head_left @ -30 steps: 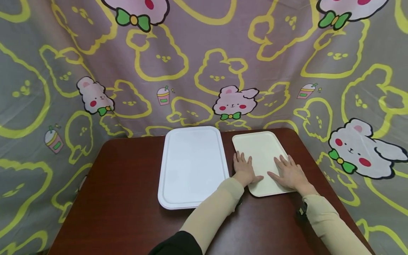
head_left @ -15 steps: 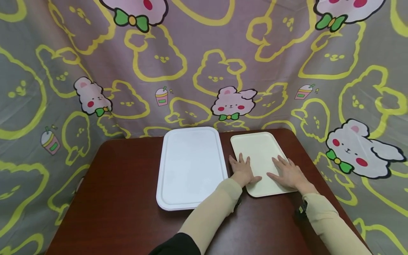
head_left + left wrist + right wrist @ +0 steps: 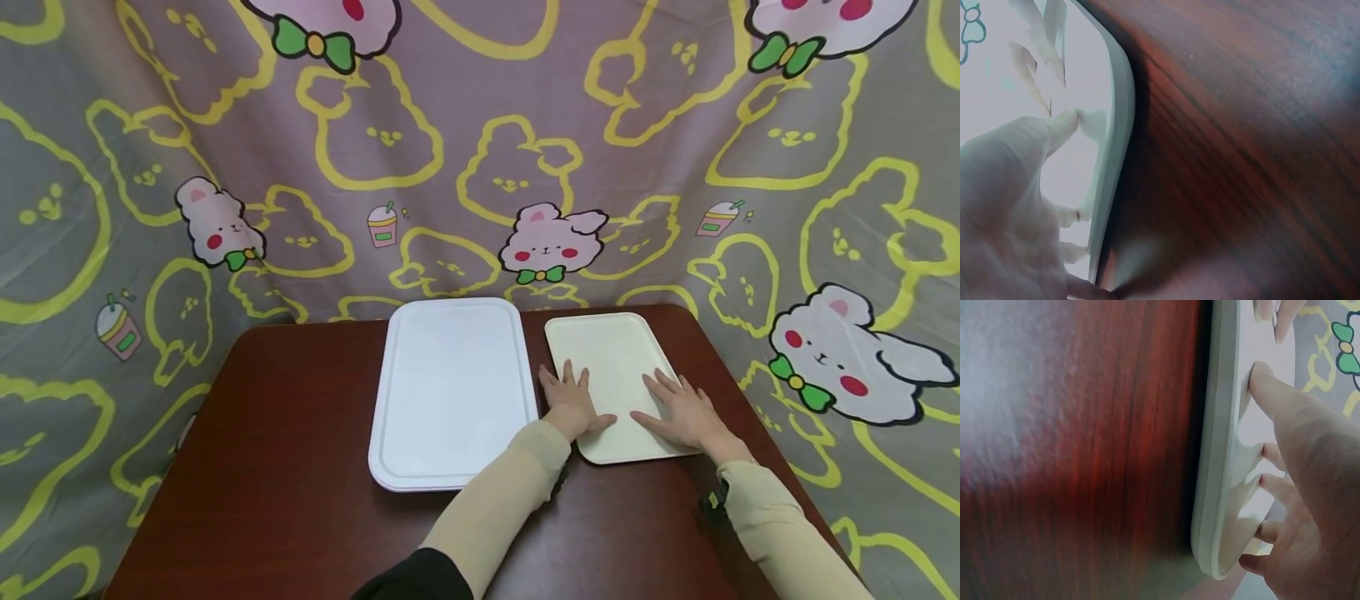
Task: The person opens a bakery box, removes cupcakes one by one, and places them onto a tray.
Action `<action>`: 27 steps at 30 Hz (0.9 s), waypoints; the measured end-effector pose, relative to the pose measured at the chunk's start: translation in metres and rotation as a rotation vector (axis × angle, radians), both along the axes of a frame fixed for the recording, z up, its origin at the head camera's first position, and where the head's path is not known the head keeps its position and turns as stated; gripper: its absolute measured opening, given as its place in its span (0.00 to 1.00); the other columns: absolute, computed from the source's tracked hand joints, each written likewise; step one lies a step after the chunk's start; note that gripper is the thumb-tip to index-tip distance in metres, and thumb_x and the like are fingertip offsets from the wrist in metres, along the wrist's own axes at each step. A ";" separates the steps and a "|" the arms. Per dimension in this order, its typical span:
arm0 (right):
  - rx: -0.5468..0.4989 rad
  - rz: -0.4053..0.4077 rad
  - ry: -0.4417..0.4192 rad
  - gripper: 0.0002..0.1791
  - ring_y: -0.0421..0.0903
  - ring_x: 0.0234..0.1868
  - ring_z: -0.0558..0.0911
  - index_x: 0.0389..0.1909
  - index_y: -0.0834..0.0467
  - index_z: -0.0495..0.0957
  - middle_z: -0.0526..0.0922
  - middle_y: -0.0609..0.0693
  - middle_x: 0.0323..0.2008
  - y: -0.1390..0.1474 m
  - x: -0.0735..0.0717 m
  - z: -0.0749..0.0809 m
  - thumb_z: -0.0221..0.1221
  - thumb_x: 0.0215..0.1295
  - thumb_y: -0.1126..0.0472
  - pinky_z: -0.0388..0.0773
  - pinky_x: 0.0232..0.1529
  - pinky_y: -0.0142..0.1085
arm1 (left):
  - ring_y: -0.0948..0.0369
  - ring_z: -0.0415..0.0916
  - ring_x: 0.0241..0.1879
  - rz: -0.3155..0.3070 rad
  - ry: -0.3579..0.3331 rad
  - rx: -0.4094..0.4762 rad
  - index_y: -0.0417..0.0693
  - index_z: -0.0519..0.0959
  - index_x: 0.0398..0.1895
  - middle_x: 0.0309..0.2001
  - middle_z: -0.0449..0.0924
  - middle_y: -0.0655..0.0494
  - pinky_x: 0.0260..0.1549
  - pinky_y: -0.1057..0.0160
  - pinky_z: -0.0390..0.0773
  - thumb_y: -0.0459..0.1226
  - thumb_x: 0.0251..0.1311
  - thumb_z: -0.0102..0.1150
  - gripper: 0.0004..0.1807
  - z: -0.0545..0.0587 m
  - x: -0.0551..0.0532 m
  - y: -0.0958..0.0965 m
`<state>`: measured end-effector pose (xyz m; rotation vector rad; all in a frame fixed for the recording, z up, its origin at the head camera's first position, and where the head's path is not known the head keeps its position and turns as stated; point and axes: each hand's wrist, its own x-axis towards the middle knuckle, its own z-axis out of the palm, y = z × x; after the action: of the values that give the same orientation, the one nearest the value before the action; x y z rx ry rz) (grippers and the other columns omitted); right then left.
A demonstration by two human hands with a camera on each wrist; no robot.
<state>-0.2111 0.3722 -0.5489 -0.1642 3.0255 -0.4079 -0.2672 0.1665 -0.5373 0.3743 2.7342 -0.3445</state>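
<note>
A cream tray (image 3: 611, 350) lies flat on the right part of the dark red-brown table. On its left side rests my left hand (image 3: 572, 407), fingers spread, with the thumb pointing inward across the tray. My right hand (image 3: 686, 412) touches the right side, its fingers also spread and its thumb turned toward the left one. In the left wrist view the left hand (image 3: 1010, 194) lies over the pale tray surface near a rounded rim (image 3: 1124, 112). The right wrist view has the right hand (image 3: 1316, 469) with fingertips on the tray inside its raised rim (image 3: 1217, 437).
A larger white tray (image 3: 453, 392) lies on the table just left of the cream one, partly behind the left sleeve (image 3: 502, 492). Patterned cloth (image 3: 450, 167) hangs around the back and sides of the table (image 3: 277, 467).
The left hand has shifted slightly and its fingers have spread wider, with the outer finger now beyond the tray's left edge. The right hand and both trays look nearly unchanged.
</note>
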 end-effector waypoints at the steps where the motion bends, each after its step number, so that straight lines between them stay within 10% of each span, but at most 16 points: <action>1: -0.003 -0.004 -0.004 0.49 0.86 0.80 0.57 0.83 0.64 0.64 0.60 0.74 0.83 -0.001 0.001 0.000 0.63 0.75 0.35 0.57 0.74 0.83 | 0.49 0.58 0.87 0.000 -0.001 0.000 0.77 0.43 0.91 0.92 0.42 0.63 0.89 0.48 0.50 0.86 0.61 0.38 0.58 0.001 0.000 0.000; 17: 0.021 -0.012 -0.030 0.49 0.85 0.81 0.58 0.83 0.63 0.65 0.62 0.74 0.83 -0.011 -0.001 0.008 0.62 0.76 0.34 0.54 0.75 0.85 | 0.51 0.59 0.87 -0.016 -0.030 -0.026 0.76 0.47 0.91 0.91 0.47 0.63 0.88 0.46 0.50 0.84 0.64 0.43 0.56 0.024 0.007 -0.010; 27: -0.039 -0.052 0.063 0.44 0.81 0.82 0.59 0.84 0.69 0.60 0.64 0.77 0.80 -0.010 -0.012 0.031 0.57 0.83 0.42 0.53 0.77 0.81 | 0.42 0.54 0.88 -0.038 -0.017 0.193 0.73 0.55 0.90 0.91 0.50 0.56 0.89 0.49 0.53 0.72 0.76 0.45 0.44 0.099 0.014 -0.040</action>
<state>-0.2230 0.3620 -0.5184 -0.1037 3.0905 -0.4745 -0.2527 0.1261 -0.4384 0.4783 2.7545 -0.0867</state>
